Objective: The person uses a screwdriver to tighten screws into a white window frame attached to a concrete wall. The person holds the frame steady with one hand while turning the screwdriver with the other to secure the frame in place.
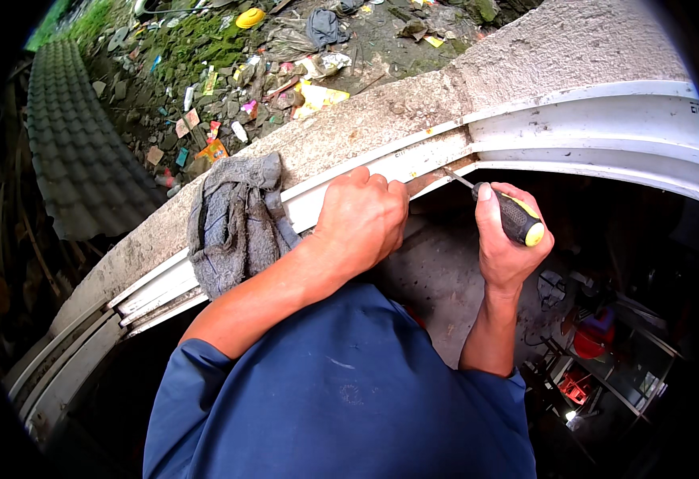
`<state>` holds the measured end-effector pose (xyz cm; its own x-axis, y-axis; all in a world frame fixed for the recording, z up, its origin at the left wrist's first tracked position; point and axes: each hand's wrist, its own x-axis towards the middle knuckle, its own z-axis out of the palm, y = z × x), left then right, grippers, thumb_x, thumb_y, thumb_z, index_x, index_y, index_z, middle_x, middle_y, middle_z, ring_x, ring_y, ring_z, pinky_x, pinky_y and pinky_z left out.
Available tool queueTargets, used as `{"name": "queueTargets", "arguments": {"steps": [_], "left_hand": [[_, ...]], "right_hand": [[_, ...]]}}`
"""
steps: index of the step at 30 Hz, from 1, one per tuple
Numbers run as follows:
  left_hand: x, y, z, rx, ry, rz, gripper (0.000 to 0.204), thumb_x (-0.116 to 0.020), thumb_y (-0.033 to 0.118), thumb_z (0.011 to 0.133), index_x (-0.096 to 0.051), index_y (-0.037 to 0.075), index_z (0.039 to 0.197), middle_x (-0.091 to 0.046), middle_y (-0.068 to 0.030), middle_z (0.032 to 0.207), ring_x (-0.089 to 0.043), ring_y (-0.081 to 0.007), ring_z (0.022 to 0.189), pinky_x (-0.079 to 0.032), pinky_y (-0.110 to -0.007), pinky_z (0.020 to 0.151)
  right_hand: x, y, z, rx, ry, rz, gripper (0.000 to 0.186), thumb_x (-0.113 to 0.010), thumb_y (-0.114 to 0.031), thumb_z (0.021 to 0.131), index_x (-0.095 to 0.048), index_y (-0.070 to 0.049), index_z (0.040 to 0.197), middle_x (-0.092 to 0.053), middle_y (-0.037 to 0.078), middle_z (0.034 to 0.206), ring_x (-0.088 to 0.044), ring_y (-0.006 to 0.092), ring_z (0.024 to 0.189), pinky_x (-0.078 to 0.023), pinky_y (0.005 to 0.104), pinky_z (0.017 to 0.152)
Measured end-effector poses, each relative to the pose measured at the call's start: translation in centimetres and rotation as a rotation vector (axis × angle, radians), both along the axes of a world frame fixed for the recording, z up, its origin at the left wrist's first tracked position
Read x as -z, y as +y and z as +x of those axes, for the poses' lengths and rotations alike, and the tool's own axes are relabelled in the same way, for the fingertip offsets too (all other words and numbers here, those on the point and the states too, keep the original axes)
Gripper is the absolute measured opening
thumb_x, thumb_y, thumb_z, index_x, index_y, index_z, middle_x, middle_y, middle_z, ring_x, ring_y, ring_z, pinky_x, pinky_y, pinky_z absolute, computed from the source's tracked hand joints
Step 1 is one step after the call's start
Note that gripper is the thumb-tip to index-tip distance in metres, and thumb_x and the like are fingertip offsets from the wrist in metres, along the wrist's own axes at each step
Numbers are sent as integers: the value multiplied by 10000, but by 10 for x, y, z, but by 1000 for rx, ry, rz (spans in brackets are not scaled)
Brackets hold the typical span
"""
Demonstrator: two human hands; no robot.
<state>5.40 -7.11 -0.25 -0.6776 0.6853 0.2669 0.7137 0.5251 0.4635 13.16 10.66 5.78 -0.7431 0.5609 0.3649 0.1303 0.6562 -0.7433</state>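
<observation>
My right hand (502, 239) grips a screwdriver (517, 217) by its black and yellow handle. The metal shaft points up and left, its tip at a brownish, dirty stretch of the white window frame (525, 150). My left hand (361, 209) rests on the frame's track to the left of that stretch, fingers curled over the edge; whether anything is under them is hidden. A grey, dirty towel (241, 219) lies draped across the frame and ledge beside my left forearm.
A rough concrete ledge (413, 108) runs along the frame's outer side. Beyond it lies littered, mossy ground (205, 96), with a grey tiled roof (82, 144) at far left. Below right, inside, are a metal shelf (621, 383) and a red container (591, 342).
</observation>
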Motion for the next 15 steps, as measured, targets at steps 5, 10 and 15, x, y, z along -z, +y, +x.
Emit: {"name": "queueTargets", "arguments": {"steps": [5,10,15], "left_hand": [[3,8,1,-15,-3,72,191,-723,138,865,-604,60,738,-606,-115,654,-607,-318,638,-514,-427,599],[1,11,2,-24,-53,128,180,-722,135,878,-602,59,766,-601,-118,684,-608,-323,678,-515,-436,599],[-1,12,2,-31,-85,143,177,-721,143,892,-606,59,786,-603,-115,698,-608,-325,693,-518,-447,597]], "right_hand": [[-1,3,-1,5,6,9,212,-861,-49,809,-732,51,945,-739,68,750,-681,77,699,-559,240,681],[-2,5,0,28,32,-47,210,-860,-41,807,-733,54,944,-743,69,767,-683,82,705,-562,242,686],[-6,6,3,46,28,-45,211,-858,-32,801,-734,55,947,-741,64,777,-684,86,708,-564,243,686]]}}
